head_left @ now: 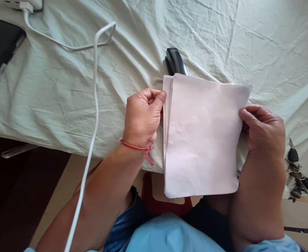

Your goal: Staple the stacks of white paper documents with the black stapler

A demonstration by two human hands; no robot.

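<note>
Several white paper sheets (203, 136) are held in a loose stack in front of me, their left edges slightly fanned. My left hand (145, 113), with a red braided string round the wrist, pinches the upper left edge between thumb and fingers. On the other side my right hand (264, 127) grips the right edge near the top corner. Just beyond the top edge lies a black stapler (176, 61), its near end hidden by the paper.
A pale green cloth (135, 45) covers the table. A white cable (95, 87) runs from a plug at the upper left down across my left forearm. A black object (1, 45) lies far left; keys (298, 175) are at the right edge.
</note>
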